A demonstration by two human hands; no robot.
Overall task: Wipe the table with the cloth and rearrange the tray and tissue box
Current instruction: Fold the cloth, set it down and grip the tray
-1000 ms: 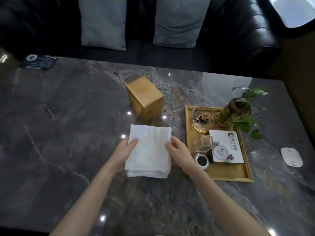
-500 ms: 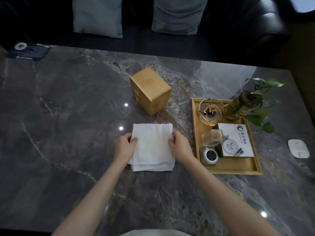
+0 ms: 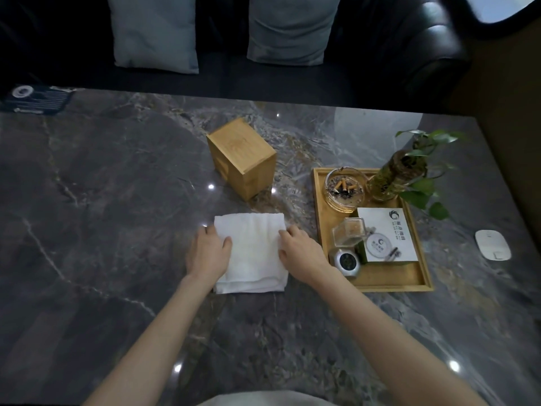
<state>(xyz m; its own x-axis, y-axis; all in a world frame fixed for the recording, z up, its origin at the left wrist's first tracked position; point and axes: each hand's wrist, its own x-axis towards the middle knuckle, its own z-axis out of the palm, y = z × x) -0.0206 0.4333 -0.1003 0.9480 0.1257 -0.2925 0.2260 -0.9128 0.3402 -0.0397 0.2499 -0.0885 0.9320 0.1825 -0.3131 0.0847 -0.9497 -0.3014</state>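
A folded white cloth (image 3: 253, 247) lies flat on the dark marble table (image 3: 102, 200). My left hand (image 3: 208, 253) rests on the cloth's left edge, and my right hand (image 3: 298, 253) on its right edge, fingers curled on the fabric. Beyond the cloth stands a wooden tissue box (image 3: 243, 159), turned at an angle. To the right lies a wooden tray (image 3: 386, 281) holding a glass ashtray (image 3: 345, 189), a plant in a glass vase (image 3: 392, 177), a white card box (image 3: 386, 232), a small clear jar (image 3: 349, 234) and a round tin (image 3: 345, 260).
A white oval device (image 3: 492, 244) lies on the table right of the tray. A dark leaflet (image 3: 35, 98) sits at the far left corner. Behind the table is a black leather sofa (image 3: 395, 54) with two grey cushions (image 3: 156, 30).
The cloth and both hands have stayed together on the table; the hands have settled lower on its sides. The camera has shifted, so the scene sits differently in view.
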